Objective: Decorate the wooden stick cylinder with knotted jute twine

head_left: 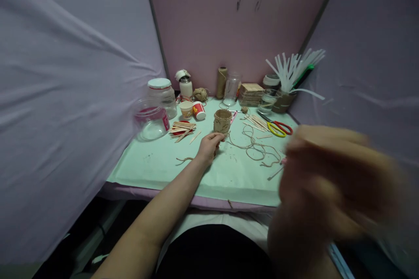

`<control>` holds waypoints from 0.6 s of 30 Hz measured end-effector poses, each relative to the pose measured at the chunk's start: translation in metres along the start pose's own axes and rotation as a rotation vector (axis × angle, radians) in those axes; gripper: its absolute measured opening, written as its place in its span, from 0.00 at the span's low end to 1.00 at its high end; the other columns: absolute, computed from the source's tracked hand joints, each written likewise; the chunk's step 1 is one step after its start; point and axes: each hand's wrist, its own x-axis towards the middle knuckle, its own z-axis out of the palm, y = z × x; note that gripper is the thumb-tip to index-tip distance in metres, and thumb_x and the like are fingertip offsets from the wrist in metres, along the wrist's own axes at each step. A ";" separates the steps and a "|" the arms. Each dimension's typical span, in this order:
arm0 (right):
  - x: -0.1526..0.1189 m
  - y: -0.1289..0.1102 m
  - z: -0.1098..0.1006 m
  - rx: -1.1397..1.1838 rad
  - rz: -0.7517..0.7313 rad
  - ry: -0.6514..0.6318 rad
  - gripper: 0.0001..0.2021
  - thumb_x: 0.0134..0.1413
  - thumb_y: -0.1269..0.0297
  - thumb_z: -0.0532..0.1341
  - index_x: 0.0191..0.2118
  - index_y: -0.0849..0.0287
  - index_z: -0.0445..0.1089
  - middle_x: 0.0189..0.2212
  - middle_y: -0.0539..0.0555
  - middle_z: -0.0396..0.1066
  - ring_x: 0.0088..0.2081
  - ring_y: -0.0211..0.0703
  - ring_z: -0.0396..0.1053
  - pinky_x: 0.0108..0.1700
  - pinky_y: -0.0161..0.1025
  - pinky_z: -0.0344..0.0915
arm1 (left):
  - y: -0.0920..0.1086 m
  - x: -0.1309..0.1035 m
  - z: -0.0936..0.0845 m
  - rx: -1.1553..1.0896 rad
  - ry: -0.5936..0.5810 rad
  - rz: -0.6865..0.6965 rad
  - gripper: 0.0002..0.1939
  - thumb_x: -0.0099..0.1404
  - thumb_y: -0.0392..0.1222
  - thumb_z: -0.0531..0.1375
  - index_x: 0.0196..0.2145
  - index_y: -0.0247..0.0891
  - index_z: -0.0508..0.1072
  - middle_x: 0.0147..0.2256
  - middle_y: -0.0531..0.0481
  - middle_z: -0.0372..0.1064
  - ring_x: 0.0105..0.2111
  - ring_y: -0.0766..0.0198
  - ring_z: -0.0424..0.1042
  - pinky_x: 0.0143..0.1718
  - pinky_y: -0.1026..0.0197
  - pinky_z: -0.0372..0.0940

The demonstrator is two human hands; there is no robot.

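Note:
My left hand rests on the table with thumb and fingertips pinched, at the foot of a small twine-covered cup. Thin jute twine comes away from the fingertips and lies in loose loops to the right; the pinch appears to be on this twine. A short twine end shows left of the wrist. Raised close to the camera at the right, my right hand is smeared by motion, its fingers curled. Whether it holds anything cannot be made out. Behind it lies a thin pink-handled tool, partly hidden.
Scissors and wooden sticks lie at the right; more sticks lie left. Glass jars, paper cups, a twine ball and a pot of white glue sticks stand around the back. Cloth walls enclose the table.

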 end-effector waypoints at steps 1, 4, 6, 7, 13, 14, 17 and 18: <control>0.026 0.022 0.018 -0.016 0.008 0.005 0.12 0.56 0.67 0.60 0.46 0.50 0.70 0.41 0.55 0.71 0.43 0.49 0.69 0.44 0.51 0.67 | 0.000 0.000 0.000 -0.001 0.001 0.009 0.11 0.47 0.46 0.65 0.25 0.35 0.74 0.21 0.55 0.64 0.19 0.74 0.53 0.19 0.67 0.45; 0.084 0.095 0.069 -0.124 0.089 -0.067 0.05 0.57 0.66 0.58 0.37 0.55 0.72 0.31 0.52 0.71 0.35 0.44 0.68 0.41 0.45 0.65 | 0.001 0.000 -0.001 -0.004 0.017 0.043 0.11 0.48 0.47 0.65 0.26 0.36 0.74 0.22 0.55 0.64 0.19 0.74 0.53 0.20 0.67 0.46; 0.096 0.133 0.091 -0.193 0.178 -0.155 0.08 0.58 0.63 0.57 0.31 0.57 0.71 0.27 0.52 0.70 0.32 0.42 0.66 0.38 0.42 0.63 | 0.001 0.000 -0.001 0.005 0.037 0.076 0.12 0.48 0.47 0.65 0.27 0.36 0.75 0.22 0.55 0.65 0.19 0.74 0.53 0.21 0.67 0.47; 0.094 0.145 0.097 -0.208 0.228 -0.167 0.10 0.58 0.62 0.56 0.28 0.58 0.70 0.25 0.51 0.69 0.30 0.41 0.65 0.37 0.41 0.62 | 0.002 0.000 -0.001 0.012 0.048 0.096 0.12 0.48 0.47 0.65 0.27 0.36 0.75 0.22 0.55 0.66 0.19 0.74 0.54 0.21 0.67 0.48; 0.067 0.161 0.105 -0.152 0.439 -0.202 0.11 0.54 0.59 0.58 0.29 0.58 0.73 0.27 0.53 0.71 0.30 0.41 0.66 0.35 0.39 0.62 | 0.003 0.000 -0.001 0.084 0.110 0.298 0.10 0.51 0.46 0.64 0.28 0.36 0.76 0.27 0.51 0.71 0.28 0.67 0.66 0.33 0.64 0.60; 0.066 0.161 0.106 -0.153 0.459 -0.188 0.11 0.53 0.59 0.58 0.29 0.59 0.73 0.27 0.54 0.71 0.30 0.42 0.66 0.35 0.39 0.62 | 0.003 0.000 -0.001 0.101 0.106 0.335 0.10 0.51 0.46 0.64 0.28 0.36 0.76 0.27 0.51 0.72 0.30 0.66 0.67 0.35 0.63 0.61; 0.067 0.165 0.108 -0.130 0.519 -0.146 0.11 0.52 0.57 0.59 0.30 0.59 0.74 0.28 0.55 0.72 0.31 0.42 0.67 0.36 0.40 0.63 | 0.001 0.001 -0.002 0.151 0.077 0.407 0.10 0.53 0.46 0.63 0.28 0.36 0.76 0.28 0.50 0.72 0.32 0.64 0.68 0.38 0.61 0.62; 0.067 0.166 0.109 -0.107 0.543 -0.135 0.12 0.51 0.57 0.59 0.31 0.59 0.74 0.29 0.55 0.73 0.32 0.43 0.68 0.36 0.40 0.64 | 0.001 0.001 -0.002 0.163 0.070 0.416 0.10 0.53 0.47 0.63 0.28 0.36 0.76 0.28 0.50 0.72 0.32 0.64 0.68 0.38 0.61 0.63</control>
